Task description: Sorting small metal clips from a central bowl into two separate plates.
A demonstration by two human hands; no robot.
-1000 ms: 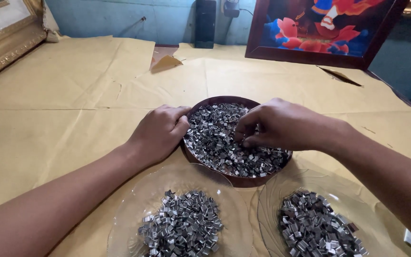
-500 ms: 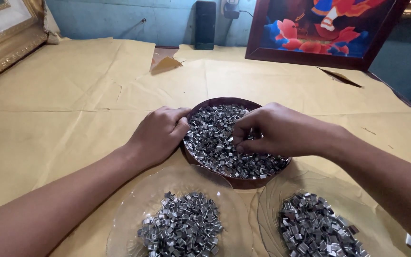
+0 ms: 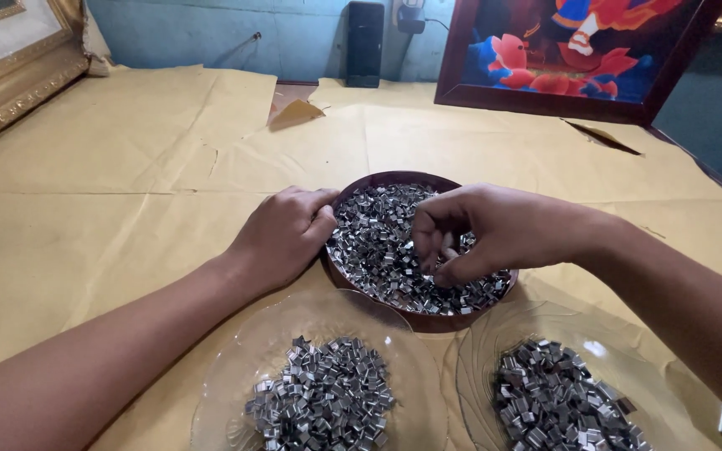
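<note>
Looking down through the head camera, we see a round dark brown bowl (image 3: 353, 196) full of small shiny metal clips (image 3: 378, 242), set on a table covered in tan paper (image 3: 127, 167), about midway across and toward the near edge. Our left hand (image 3: 282, 234) rests against the bowl's left rim, fingers curled loosely around its edge. Our right hand (image 3: 482, 230) hovers over the right half of the bowl, fingers bent down and pinched together among the clips; whether a clip sits between them we cannot tell. Closer to the near edge stand two clear glass plates: the left plate (image 3: 227, 376) carries a heap of clips, and the right plate (image 3: 478, 367) carries another. Along the far edge lean a colourful framed picture (image 3: 578, 50), a black speaker (image 3: 365, 42) and, at the far left corner, a gold frame (image 3: 10, 83).
</note>
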